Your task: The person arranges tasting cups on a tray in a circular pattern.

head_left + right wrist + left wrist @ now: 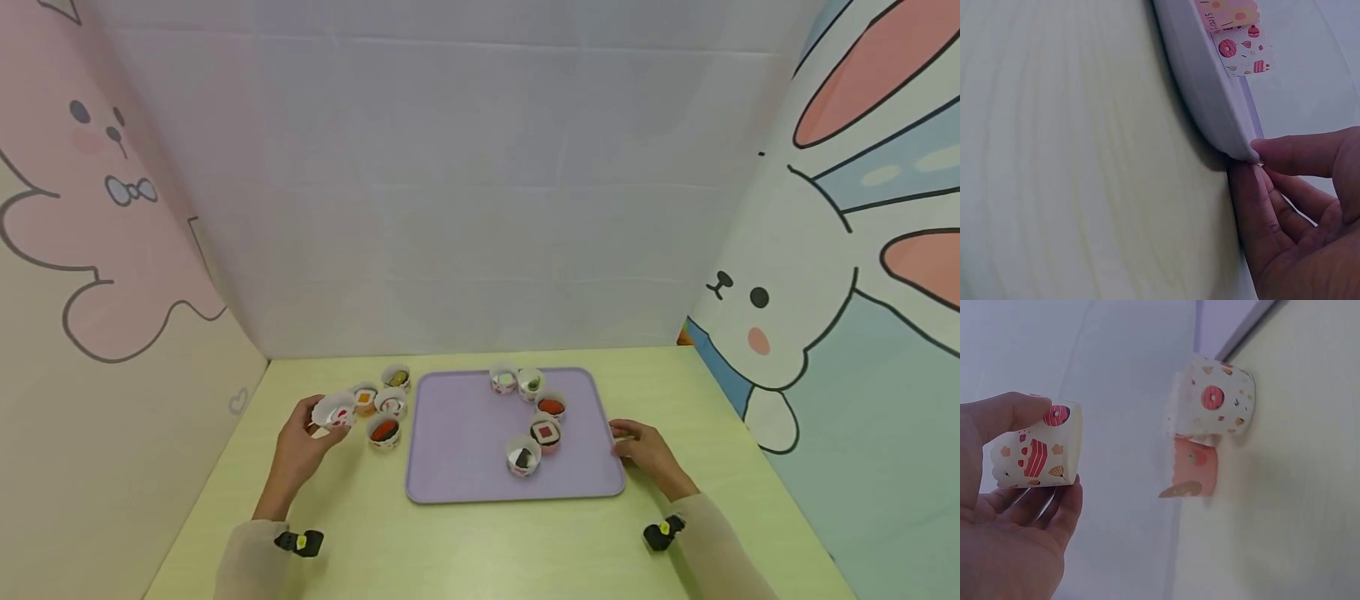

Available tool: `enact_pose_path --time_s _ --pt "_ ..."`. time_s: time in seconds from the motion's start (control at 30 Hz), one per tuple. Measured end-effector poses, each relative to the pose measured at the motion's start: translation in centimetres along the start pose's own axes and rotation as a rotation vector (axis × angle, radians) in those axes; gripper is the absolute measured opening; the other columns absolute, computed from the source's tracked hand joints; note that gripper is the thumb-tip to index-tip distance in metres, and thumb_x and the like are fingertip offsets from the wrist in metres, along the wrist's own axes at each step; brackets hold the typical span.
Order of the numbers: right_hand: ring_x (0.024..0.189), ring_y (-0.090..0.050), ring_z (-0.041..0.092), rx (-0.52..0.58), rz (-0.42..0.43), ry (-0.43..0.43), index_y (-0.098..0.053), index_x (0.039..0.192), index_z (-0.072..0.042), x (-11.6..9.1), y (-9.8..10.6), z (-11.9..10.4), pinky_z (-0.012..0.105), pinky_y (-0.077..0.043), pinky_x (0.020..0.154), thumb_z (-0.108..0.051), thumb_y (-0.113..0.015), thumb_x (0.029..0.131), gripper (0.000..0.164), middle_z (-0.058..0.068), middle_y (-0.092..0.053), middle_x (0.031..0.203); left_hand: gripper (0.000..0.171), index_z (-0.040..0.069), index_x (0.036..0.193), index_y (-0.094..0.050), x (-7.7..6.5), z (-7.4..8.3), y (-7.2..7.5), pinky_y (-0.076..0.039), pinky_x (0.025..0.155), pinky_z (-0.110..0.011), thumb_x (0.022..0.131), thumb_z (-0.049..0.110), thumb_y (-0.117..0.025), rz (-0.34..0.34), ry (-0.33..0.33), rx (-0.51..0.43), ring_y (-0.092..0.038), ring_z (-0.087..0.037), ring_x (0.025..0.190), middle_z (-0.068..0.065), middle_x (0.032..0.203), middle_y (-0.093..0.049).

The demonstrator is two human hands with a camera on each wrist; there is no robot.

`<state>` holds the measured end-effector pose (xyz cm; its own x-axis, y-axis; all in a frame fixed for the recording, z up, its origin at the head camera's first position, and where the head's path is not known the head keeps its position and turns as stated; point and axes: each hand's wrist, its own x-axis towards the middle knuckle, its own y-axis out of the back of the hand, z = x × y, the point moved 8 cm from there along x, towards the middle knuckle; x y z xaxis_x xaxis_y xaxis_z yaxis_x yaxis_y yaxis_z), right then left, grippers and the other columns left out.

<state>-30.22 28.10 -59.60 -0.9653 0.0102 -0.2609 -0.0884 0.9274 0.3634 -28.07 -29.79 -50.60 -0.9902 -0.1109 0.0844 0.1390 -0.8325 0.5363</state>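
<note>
My left hand [300, 446] grips a white paper baking cup [333, 412] above the table's left side, thumb on one side and fingers on the other. Its doughnut and cake print shows on the cup [1035, 450] in the left wrist view. Close by on the table stand several more cups, among them one with an orange-red filling [384, 431] and one with a yellow-green filling [396, 377]. With thumb on the rim and fingers below, my right hand [647, 454] pinches the right edge of the lilac tray [457, 442].
On the tray's right half several filled paper cups stand in a curved row, from a pale-filled cup [503, 380] at the back to a cup with a dark piece [522, 457] near the front. A pale wall [480, 208] rises behind the yellow table [450, 550].
</note>
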Motion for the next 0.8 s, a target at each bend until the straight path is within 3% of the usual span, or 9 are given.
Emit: enact_pose_path --time_s 0.2,0.3,0.37,0.5,0.7,0.8 --pt "0.092 -0.064 0.018 0.001 0.008 -0.004 -0.049 0.139 0.006 -0.1 0.0 -0.1 0.031 -0.057 0.072 0.001 -0.065 0.084 0.057 0.026 -0.055 0.127 0.064 0.008 0.141 -0.041 -0.5 3.0 -1.2 -0.049 0.089 -0.019 0.088 0.022 -0.074 -0.027 -0.072 -0.003 -0.054 -0.037 0.127 -0.015 0.135 -0.055" --pt "0.092 -0.064 0.019 0.004 0.005 -0.006 -0.049 0.139 0.005 -0.2 0.0 -0.1 0.031 -0.057 0.073 0.002 -0.064 0.084 0.057 0.026 -0.055 0.128 0.062 0.009 0.139 -0.044 -0.7 4.6 -2.2 -0.051 0.092 -0.026 0.086 0.019 -0.074 -0.043 -0.116 -0.012 -0.056 -0.036 0.125 -0.014 0.132 -0.057" --pt "0.092 -0.064 0.018 -0.001 0.005 -0.001 -0.049 0.138 0.006 -0.2 0.0 -0.2 0.031 -0.057 0.073 0.002 -0.064 0.084 0.057 0.027 -0.055 0.128 0.062 0.009 0.138 -0.045 -1.0 5.6 -2.9 -0.052 0.094 -0.034 0.085 0.016 -0.076 -0.054 -0.15 -0.031 -0.058 -0.033 0.121 -0.013 0.13 -0.058" --pt "0.091 -0.064 0.018 -0.007 0.009 0.003 -0.05 0.137 0.006 -0.3 0.0 -0.3 0.031 -0.057 0.073 0.001 -0.065 0.083 0.056 0.027 -0.055 0.127 0.061 0.009 0.134 -0.048 -1.4 7.2 -4.4 -0.053 0.093 -0.035 0.081 0.011 -0.078 -0.075 -0.199 -0.08 -0.061 -0.022 0.109 -0.011 0.121 -0.062" --pt "0.09 -0.064 0.017 0.0 0.013 -0.007 -0.051 0.138 0.005 -0.2 0.0 -0.1 0.031 -0.057 0.074 0.002 -0.064 0.084 0.056 0.026 -0.056 0.127 0.059 0.012 0.132 -0.049 -1.8 8.1 -7.3 -0.058 0.077 -0.024 0.081 0.008 -0.078 -0.168 -0.167 -0.202 -0.065 -0.023 0.105 -0.016 0.12 -0.062" --pt "0.09 -0.064 0.017 0.004 0.013 -0.006 -0.051 0.138 0.005 -0.2 0.1 -0.2 0.031 -0.058 0.074 0.002 -0.064 0.084 0.056 0.026 -0.056 0.128 0.059 0.013 0.132 -0.05 -2.0 8.4 -8.7 -0.058 0.083 -0.031 0.08 0.009 -0.079 -0.195 -0.163 -0.191 -0.065 -0.027 0.109 -0.014 0.121 -0.063"
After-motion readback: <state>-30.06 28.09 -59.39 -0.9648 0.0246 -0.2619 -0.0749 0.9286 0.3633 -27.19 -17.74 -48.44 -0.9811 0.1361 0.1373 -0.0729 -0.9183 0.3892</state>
